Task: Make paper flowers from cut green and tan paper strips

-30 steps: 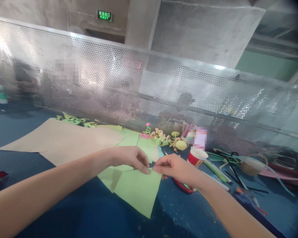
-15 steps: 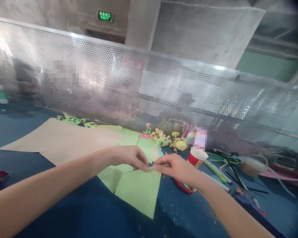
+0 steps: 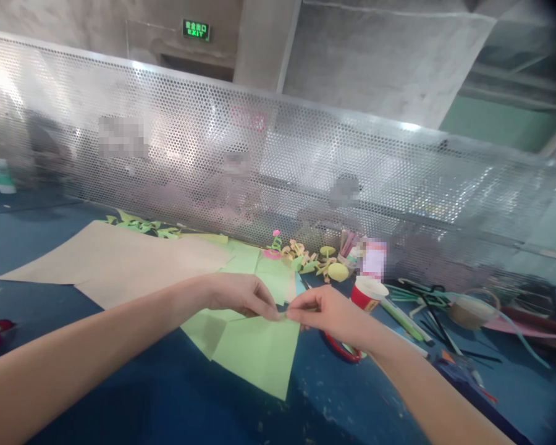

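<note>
Through the head camera I look down on a blue counter (image 3: 143, 402), and I take the meeting point of my two bare hands as the centre of the clock. My left hand (image 3: 241, 293) comes in from 8 o'clock and my right hand (image 3: 327, 309) from 4 o'clock. The fingers of both are pinched on the top edge of a pale green, four-sided sheet of paper (image 3: 259, 355), their tips almost together. The sheet hangs from there towards 6 and 7 o'clock, partly in front of another pale green paper sheet (image 3: 201, 334).

Large beige paper sheets (image 3: 134, 259) spread flat from 9 to 10 o'clock, with small green paper cut-outs (image 3: 143, 225) along their far edge. At 12 o'clock stands a pink and green curled ornament (image 3: 276, 244); at 2 o'clock, a yellow oval piece (image 3: 338, 272). Just beyond my right hand, near 3 o'clock, is a red and white paper cup (image 3: 366, 296). A red loop-shaped handle (image 3: 345, 352) lies at 4 o'clock, partly hidden by that hand. Across the back runs a silver perforated metal screen (image 3: 180, 142).
</note>
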The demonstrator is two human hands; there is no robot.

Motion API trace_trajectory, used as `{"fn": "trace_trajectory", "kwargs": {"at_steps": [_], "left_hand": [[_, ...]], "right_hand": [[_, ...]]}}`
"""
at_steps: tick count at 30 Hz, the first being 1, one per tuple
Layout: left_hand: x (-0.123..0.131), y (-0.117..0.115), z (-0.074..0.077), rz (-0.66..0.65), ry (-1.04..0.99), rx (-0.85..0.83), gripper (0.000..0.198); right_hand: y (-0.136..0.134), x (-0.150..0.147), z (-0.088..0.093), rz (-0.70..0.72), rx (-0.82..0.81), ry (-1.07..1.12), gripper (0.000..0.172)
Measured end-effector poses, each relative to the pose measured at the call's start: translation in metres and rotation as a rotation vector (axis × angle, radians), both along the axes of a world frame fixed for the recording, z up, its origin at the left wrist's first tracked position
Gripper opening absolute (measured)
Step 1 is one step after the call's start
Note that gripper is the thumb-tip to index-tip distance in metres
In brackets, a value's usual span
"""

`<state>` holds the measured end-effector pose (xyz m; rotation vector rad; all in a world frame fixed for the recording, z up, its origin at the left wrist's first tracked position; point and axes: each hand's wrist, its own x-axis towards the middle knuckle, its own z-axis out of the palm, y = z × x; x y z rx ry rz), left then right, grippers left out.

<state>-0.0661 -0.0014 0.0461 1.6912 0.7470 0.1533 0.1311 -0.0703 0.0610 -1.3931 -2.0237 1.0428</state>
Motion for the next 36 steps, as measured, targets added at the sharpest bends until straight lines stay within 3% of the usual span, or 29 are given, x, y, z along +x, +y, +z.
{"fn": "trace_trajectory", "kwargs": {"at_steps": [4, 14, 29, 36], "left_hand": [[-0.0004, 0.0003, 0.0013, -0.005, -0.012, -0.072, 0.027], [-0.0009, 0.0019, -0.0021, 0.006, -0.014, 0.089, 0.03], [-0.0018, 0.0031, -0.0021, -0.03, 0.013, 0.056, 0.029], [0.0004, 0.0015, -0.0025, -0.007, 0.003, 0.116, 0.03]], "right_hand": [[0.0009, -0.0002, 0.0002, 0.017, 0.03, -0.012, 0.025], [0.0033, 0.0, -0.0055, 0.076, -0.11, 0.033, 0.036], [-0.0011, -0.0042, -0.0027, 0.016, 0.085, -0.012, 0.019], [0.0019, -0.0009, -0.0047, 0.064, -0.065, 0.022, 0.028]]}}
